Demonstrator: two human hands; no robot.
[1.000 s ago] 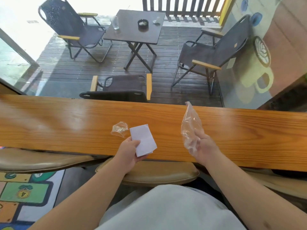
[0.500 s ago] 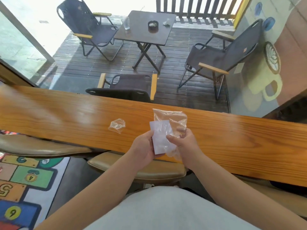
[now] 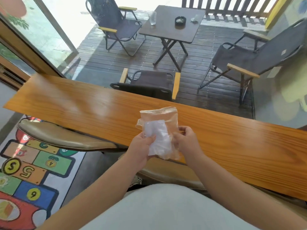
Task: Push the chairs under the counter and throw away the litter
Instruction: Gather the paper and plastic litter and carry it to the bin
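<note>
1. A person's left hand [image 3: 141, 146] and right hand [image 3: 186, 141] grip a clear bag [image 3: 159, 123] between them, left fingers closed on its left edge, right fingers pinching its right side; white paper [image 3: 157, 138] shows inside the bag.
2. The bag is held just above the near edge of a long wooden counter [image 3: 83, 107], whose glossy top is otherwise bare in view.
3. Two tan padded stools sit tucked partly under the counter: one stool [image 3: 63, 138] at left, a second stool [image 3: 166, 173] below the hands.
4. A hopscotch mat [image 3: 25, 171] with numbered squares covers the floor at lower left.
5. Beyond the counter, glass looks onto a dark wooden deck [image 3: 103, 63] with one folding table [image 3: 172, 22] and three folding chairs: far chair [image 3: 114, 25], near chair [image 3: 149, 83], right chair [image 3: 259, 53].
6. The table carries one glass [image 3: 153, 17], one ashtray [image 3: 180, 20] and a small pale scrap too blurred to identify.
</note>
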